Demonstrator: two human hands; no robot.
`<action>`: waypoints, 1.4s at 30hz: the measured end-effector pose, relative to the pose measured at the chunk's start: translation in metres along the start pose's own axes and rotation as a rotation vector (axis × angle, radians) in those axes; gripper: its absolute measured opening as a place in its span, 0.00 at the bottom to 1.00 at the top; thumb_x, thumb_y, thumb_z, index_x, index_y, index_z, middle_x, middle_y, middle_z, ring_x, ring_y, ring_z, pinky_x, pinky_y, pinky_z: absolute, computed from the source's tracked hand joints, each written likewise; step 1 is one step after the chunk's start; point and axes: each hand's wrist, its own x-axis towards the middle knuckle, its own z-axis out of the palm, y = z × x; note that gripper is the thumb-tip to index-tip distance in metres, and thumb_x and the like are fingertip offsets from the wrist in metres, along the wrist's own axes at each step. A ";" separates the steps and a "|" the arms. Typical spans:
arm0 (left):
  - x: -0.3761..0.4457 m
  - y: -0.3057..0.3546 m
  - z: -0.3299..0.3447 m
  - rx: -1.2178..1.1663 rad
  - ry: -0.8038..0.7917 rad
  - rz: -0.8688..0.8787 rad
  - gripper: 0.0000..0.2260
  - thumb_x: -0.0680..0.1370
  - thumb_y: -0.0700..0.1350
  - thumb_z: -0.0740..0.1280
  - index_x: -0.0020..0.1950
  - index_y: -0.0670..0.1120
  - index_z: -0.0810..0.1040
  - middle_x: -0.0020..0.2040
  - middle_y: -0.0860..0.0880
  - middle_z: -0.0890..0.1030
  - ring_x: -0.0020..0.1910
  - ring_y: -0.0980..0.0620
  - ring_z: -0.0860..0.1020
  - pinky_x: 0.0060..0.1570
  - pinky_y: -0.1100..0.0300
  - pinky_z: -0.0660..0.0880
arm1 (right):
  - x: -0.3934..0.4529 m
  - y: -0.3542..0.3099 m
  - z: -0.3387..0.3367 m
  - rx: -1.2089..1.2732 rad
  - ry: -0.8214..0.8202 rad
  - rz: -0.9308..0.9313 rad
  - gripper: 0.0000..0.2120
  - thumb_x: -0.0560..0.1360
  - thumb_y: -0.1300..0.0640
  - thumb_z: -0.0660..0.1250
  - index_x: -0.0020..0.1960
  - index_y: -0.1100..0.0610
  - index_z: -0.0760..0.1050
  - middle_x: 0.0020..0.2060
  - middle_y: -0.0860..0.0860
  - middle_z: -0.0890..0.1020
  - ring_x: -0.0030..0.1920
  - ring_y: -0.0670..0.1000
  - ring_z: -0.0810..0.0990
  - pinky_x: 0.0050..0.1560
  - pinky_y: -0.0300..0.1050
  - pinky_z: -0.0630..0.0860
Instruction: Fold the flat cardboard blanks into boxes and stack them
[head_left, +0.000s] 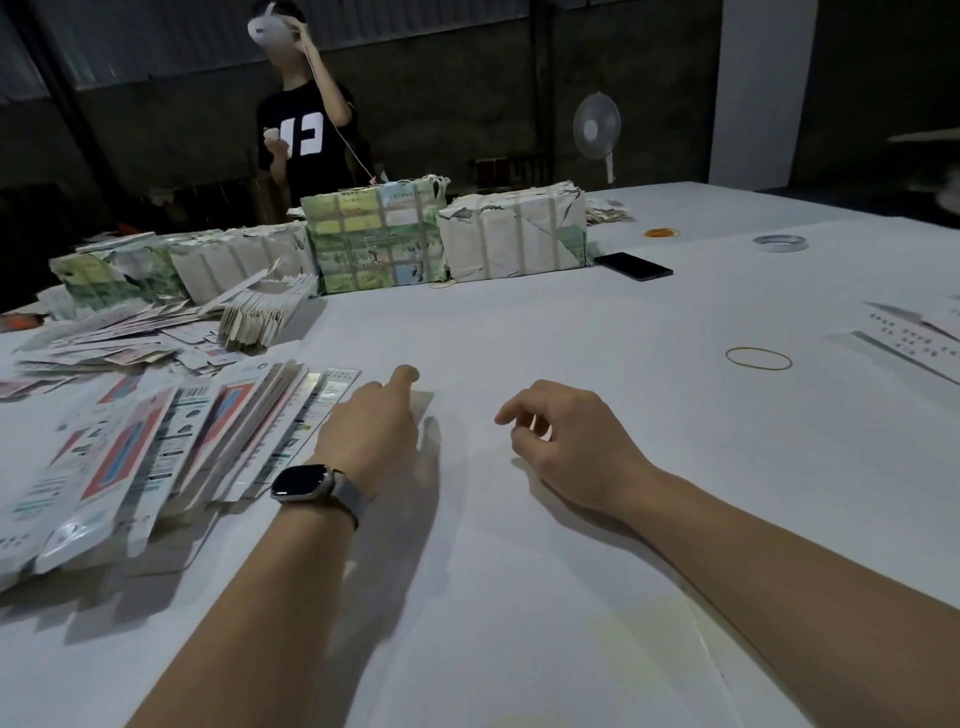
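A leaning row of flat printed cardboard blanks (156, 441) lies on the white table (519, 332) at the left. My left hand (371, 431), with a watch on its wrist, rests at the row's right end, its fingers on a flat blank (423, 402) lying on the table; how they lie under the hand is hidden. To the right, my right hand (566, 441) hovers just above the table with loosely curled fingers and holds nothing. More loose blanks (130, 332) are scattered further back at the left.
Wrapped paper bundles (384, 234) stand in a row across the back. A black phone (634, 266), a tape roll (781, 242) and rubber bands (758, 358) lie at the right, with printed sheets (914, 338) at the right edge. A person (306, 119) stands behind the table.
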 end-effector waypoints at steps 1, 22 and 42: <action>-0.001 -0.001 -0.006 -0.001 0.031 0.009 0.25 0.80 0.37 0.57 0.77 0.51 0.63 0.55 0.39 0.78 0.54 0.36 0.76 0.46 0.51 0.70 | 0.000 -0.001 0.001 -0.005 -0.013 0.011 0.09 0.76 0.58 0.65 0.51 0.47 0.81 0.41 0.39 0.77 0.43 0.43 0.76 0.50 0.43 0.74; -0.039 0.082 -0.022 -1.348 0.020 -0.062 0.13 0.81 0.32 0.60 0.58 0.42 0.81 0.45 0.45 0.81 0.30 0.54 0.78 0.27 0.64 0.73 | 0.001 -0.021 0.010 0.749 0.047 0.162 0.18 0.76 0.39 0.61 0.64 0.39 0.72 0.39 0.44 0.82 0.39 0.47 0.79 0.38 0.44 0.74; -0.043 0.082 0.005 -1.695 -0.262 -0.090 0.18 0.85 0.51 0.56 0.68 0.43 0.77 0.53 0.39 0.82 0.38 0.48 0.83 0.35 0.57 0.81 | 0.003 -0.009 0.005 0.783 0.088 0.256 0.17 0.73 0.43 0.66 0.60 0.46 0.77 0.50 0.48 0.86 0.50 0.52 0.86 0.54 0.54 0.82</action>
